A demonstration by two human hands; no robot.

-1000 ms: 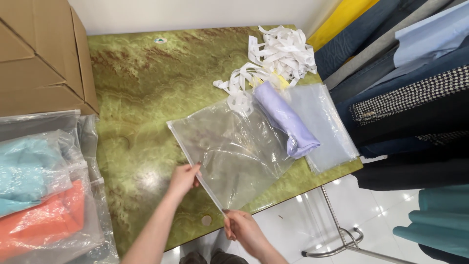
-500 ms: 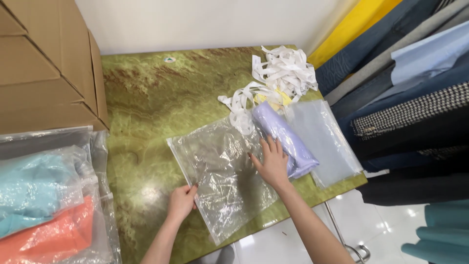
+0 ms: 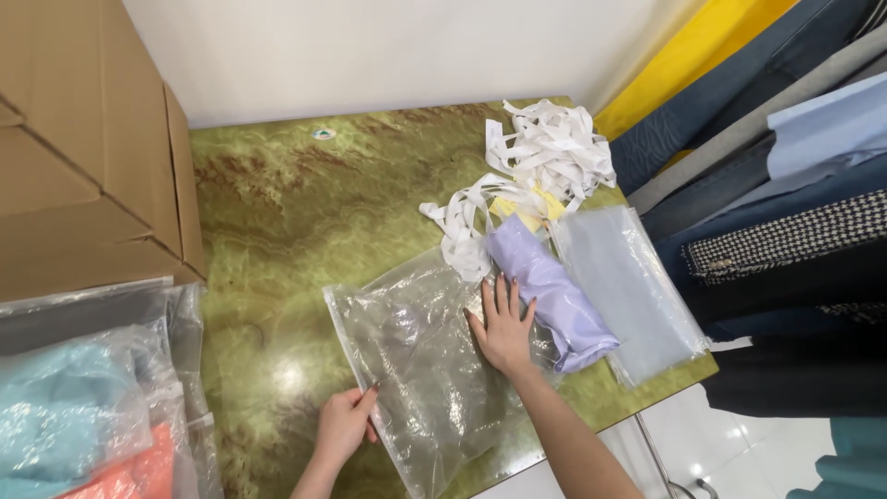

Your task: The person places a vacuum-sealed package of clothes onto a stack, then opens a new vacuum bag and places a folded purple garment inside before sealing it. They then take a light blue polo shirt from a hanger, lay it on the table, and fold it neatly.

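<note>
A clear plastic bag (image 3: 420, 365) lies flat on the green marbled table (image 3: 277, 222). My left hand (image 3: 344, 427) pinches the bag's left edge near the front. My right hand (image 3: 504, 325) rests flat, fingers spread, on the bag's right side. Right beside that hand lies a rolled lilac cloth (image 3: 552, 291), touching the bag's edge. A second clear bag with pale blue content (image 3: 633, 286) lies to the right of the roll.
A heap of white ribbon strips (image 3: 536, 166) sits at the table's back right. Cardboard boxes (image 3: 83, 157) stand at left, with bagged teal and orange garments (image 3: 74, 425) below them. Hanging clothes (image 3: 785, 203) crowd the right side.
My right hand went from the bag's front edge up onto its right side and now lies flat there. My left hand stays at the left edge. The view shifted slightly.
</note>
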